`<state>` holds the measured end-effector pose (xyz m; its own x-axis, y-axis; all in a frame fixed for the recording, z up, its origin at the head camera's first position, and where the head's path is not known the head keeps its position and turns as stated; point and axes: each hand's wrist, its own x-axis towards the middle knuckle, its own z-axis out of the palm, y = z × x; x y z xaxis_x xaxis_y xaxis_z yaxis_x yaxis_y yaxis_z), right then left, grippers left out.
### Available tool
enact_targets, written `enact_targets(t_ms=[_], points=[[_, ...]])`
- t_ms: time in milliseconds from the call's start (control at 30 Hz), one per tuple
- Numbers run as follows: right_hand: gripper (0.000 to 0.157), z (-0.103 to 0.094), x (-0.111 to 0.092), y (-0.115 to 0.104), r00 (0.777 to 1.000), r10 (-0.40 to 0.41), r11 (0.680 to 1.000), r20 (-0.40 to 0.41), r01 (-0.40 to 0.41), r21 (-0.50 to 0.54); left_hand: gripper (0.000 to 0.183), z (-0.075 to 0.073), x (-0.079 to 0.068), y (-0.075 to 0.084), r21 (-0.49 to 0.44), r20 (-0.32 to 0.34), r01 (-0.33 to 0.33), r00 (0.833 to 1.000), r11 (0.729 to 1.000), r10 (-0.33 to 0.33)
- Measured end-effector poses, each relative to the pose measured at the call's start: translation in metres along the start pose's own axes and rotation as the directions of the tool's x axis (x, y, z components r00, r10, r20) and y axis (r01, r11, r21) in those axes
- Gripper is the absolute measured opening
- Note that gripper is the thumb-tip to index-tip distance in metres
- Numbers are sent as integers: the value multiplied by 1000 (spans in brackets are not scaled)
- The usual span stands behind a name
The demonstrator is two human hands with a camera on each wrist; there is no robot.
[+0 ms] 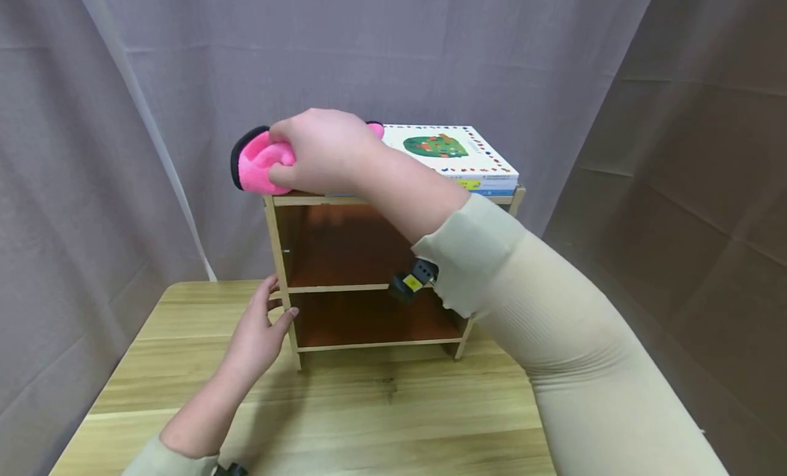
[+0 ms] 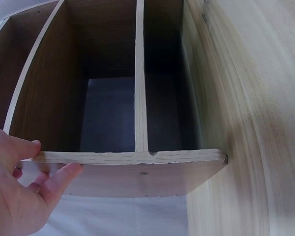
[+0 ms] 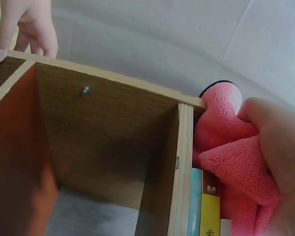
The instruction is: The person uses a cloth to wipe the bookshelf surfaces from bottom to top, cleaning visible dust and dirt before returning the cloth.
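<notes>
My right hand [image 1: 326,151] holds a bunched pink cloth [image 1: 261,165] with black edging at the top left corner of a small wooden shelf [image 1: 369,287]. In the right wrist view the fluffy cloth [image 3: 236,147] lies against the shelf's top end, beside the books, with the right hand [image 3: 285,147] partly cut off by the frame. My left hand [image 1: 261,332] grips the shelf's left side panel near its lower board. Seen from the left wrist, the hand [image 2: 24,182] has its thumb and fingers on either side of the panel's front edge [image 2: 113,158].
A stack of books [image 1: 486,179], the top one white with a green picture, lies on top of the shelf. The shelf stands on a wood-grain table [image 1: 369,421]. Grey curtains [image 1: 393,59] hang behind and at both sides.
</notes>
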<state>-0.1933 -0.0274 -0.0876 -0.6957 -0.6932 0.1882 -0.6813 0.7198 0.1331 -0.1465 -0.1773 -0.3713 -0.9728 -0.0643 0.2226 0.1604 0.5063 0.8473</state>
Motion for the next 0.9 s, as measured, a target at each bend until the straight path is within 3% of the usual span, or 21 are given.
enact_targets(t_ms=[267, 567, 700, 900], points=[[41, 2, -10, -5, 999, -36, 999, -22, 36, -19, 66, 0, 0, -2, -9, -9, -13, 1000, 1000, 13], [28, 13, -14, -12, 981, -165, 980, -102, 152, -128, 65, -5, -3, -3, -5, -16, -9, 1000, 1000, 9], [27, 19, -16, -10, 954, -231, 967, -192, 204, -151, 65, -5, -2, -3, -7, -19, -21, 1000, 1000, 21], [29, 29, -20, -4, 876, -327, 945, -355, 293, -147, 65, -5, -1, -4, -4, -24, -22, 999, 1000, 22]])
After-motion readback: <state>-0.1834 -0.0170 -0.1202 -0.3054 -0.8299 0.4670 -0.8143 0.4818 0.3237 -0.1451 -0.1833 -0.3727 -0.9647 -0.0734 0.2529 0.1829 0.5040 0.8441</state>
